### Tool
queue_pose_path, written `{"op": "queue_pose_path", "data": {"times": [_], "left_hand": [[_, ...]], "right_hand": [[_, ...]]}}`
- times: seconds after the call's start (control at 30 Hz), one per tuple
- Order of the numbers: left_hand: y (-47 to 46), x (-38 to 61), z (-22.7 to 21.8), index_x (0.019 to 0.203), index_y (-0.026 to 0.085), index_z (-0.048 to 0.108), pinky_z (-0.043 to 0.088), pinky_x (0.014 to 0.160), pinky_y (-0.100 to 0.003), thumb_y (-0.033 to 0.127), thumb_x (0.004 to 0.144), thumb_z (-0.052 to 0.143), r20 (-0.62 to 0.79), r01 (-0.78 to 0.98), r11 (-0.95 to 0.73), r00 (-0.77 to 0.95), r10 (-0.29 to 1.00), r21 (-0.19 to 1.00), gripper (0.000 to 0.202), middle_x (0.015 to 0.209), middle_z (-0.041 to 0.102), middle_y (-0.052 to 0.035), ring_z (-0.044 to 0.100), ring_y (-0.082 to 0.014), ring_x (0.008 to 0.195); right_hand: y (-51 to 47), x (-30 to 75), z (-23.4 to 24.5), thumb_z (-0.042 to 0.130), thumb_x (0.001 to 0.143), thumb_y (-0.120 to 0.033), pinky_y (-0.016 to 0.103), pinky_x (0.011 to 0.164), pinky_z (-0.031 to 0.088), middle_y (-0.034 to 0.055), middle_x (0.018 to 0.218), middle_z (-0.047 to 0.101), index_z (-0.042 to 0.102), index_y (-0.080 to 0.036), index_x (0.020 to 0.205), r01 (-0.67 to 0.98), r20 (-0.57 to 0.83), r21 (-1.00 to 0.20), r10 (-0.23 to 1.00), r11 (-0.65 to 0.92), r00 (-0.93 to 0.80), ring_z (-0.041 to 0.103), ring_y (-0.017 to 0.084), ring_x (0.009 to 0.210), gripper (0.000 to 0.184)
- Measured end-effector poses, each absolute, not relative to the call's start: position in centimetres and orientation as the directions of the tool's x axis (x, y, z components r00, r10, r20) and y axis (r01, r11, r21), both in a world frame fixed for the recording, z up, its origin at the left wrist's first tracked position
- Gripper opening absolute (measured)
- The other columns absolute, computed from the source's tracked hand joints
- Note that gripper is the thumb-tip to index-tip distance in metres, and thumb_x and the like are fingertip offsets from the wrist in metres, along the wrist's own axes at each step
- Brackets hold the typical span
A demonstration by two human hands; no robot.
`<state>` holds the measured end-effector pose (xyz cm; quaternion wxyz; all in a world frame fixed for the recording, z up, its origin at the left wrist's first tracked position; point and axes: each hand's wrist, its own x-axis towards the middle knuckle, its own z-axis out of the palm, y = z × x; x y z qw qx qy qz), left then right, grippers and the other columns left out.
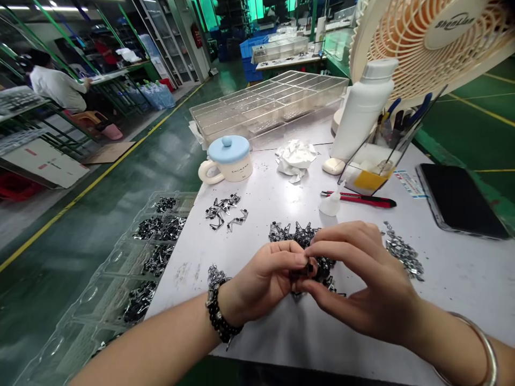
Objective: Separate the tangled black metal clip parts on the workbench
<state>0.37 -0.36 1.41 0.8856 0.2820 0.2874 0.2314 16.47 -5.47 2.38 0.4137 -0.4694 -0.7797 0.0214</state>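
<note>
Just below the frame's centre, a small dark part (309, 267) sat between the curled left hand (261, 279) and the arched right hand (372, 287), pinched by both, above spiky, glinting black-and-metal pieces (301, 234) on a smooth white tabletop (462, 279).

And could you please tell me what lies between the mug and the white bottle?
Crumpled white paper lies between the mug and the white bottle, as the head view shows.
</note>
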Motion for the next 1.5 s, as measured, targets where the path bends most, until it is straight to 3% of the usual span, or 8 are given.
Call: {"op": "queue_pose_path", "data": {"times": [0.73, 0.87, 1.0, 1.07, 1.13, 1.23, 1.4, 1.5], "left_hand": [[-0.9, 0.5, 1.2, 0.063, 0.013, 0.055, 0.034, 0.056, -0.022, 0.028, 0.064, 0.07, -0.399, -0.182, 0.647, 0.656, 0.641, 0.741, 0.021, 0.065, 0.053, -0.0006, 0.042, -0.0076, 0.057], [-0.2, 0.3, 1.5, 0.078, 0.014, 0.061, 0.04, 0.059, -0.025, 0.035, 0.07, 0.066, -0.35, -0.072, 0.496, 0.622, 0.7, 0.865, 0.023, 0.072, 0.057, -0.0032, 0.048, -0.01, 0.059], [2.9, -1.2, 2.8, 0.106, 0.017, 0.06, 0.046, 0.079, -0.033, 0.041, 0.077, 0.064, -0.164, 0.118, 0.123, 0.451, 0.877, 0.985, 0.037, 0.102, 0.062, -0.0083, 0.056, -0.0169, 0.082], [5.1, -2.7, 3.4, 0.114, 0.018, 0.054, 0.039, 0.097, -0.039, 0.042, 0.078, 0.064, -0.032, 0.29, -0.064, 0.315, 0.948, 0.955, 0.044, 0.121, 0.054, -0.011, 0.051, -0.0234, 0.105], [7.4, -4.4, 3.6, 0.125, 0.019, 0.045, 0.017, 0.113, -0.046, 0.041, 0.078, 0.065, 0.063, 0.478, -0.171, 0.233, 0.97, 0.861, 0.056, 0.142, 0.035, -0.0125, 0.029, -0.0303, 0.131], [9.8, -6.9, 3.1, 0.137, 0.018, 0.037, -0.002, 0.113, -0.058, 0.05, 0.072, 0.068, 0.044, 0.703, -0.203, 0.237, 0.97, 0.681, 0.079, 0.154, 0.013, -0.0148, 0.003, -0.0416, 0.14], [11.2, -8.6, 0.6, 0.142, 0.023, 0.035, 0.011, 0.11, -0.066, 0.06, 0.055, 0.076, -0.136, 0.842, -0.289, 0.387, 0.912, 0.455, 0.103, 0.155, 0.02, -0.0162, 0.011, -0.0479, 0.139], [11.4, -8.0, -0.8, 0.141, 0.026, 0.036, 0.009, 0.109, -0.068, 0.061, 0.069, 0.066, -0.107, 0.839, -0.386, 0.456, 0.884, 0.384, 0.086, 0.154, 0.024, -0.0144, 0.016, -0.0437, 0.14]], "right_hand": [[-5.3, 16.5, 2.1, 0.067, 0.073, -0.017, 0.036, 0.071, 0.04, 0.003, 0.086, 0.062, 0.056, -0.023, 0.092, 0.708, 0.628, -0.458, 0.759, 0.538, -0.171, 0.055, 0.017, 0.082, 0.023], [-5.1, 17.0, 1.8, 0.066, 0.075, -0.018, 0.036, 0.073, 0.04, 0.0032, 0.088, 0.062, 0.056, -0.024, 0.095, 0.725, 0.611, -0.447, 0.771, 0.524, -0.181, 0.054, 0.017, 0.083, 0.023], [-4.6, 17.6, 0.9, 0.065, 0.078, -0.024, 0.037, 0.078, 0.038, 0.0029, 0.093, 0.062, 0.056, -0.023, 0.097, 0.76, 0.55, -0.423, 0.807, 0.493, -0.217, 0.055, 0.017, 0.088, 0.021], [-4.5, 17.8, 0.3, 0.063, 0.08, -0.029, 0.039, 0.081, 0.036, 0.002, 0.097, 0.062, 0.055, -0.024, 0.096, 0.794, 0.448, -0.403, 0.855, 0.455, -0.262, 0.055, 0.019, 0.092, 0.019], [-4.4, 18.3, 0.0, 0.06, 0.082, -0.035, 0.041, 0.083, 0.035, 0.0016, 0.102, 0.062, 0.055, -0.025, 0.098, 0.825, 0.357, -0.371, 0.886, 0.426, -0.297, 0.055, 0.021, 0.097, 0.02], [-4.3, 20.2, 0.0, 0.054, 0.084, -0.049, 0.044, 0.087, 0.037, 0.0023, 0.113, 0.06, 0.053, -0.029, 0.109, 0.863, 0.273, -0.325, 0.912, 0.386, -0.306, 0.054, 0.024, 0.106, 0.033], [-4.3, 26.0, -0.3, 0.051, 0.079, -0.065, 0.05, 0.089, 0.045, 0.0044, 0.126, 0.057, 0.054, -0.033, 0.119, 0.921, 0.116, -0.242, 0.952, 0.304, -0.284, 0.055, 0.031, 0.112, 0.052], [-4.6, 28.4, -1.4, 0.053, 0.077, -0.064, 0.054, 0.096, 0.044, 0.0075, 0.142, 0.044, 0.043, -0.033, 0.135, 0.948, 0.102, -0.237, 0.976, 0.214, -0.195, 0.046, 0.036, 0.124, 0.066]]}}
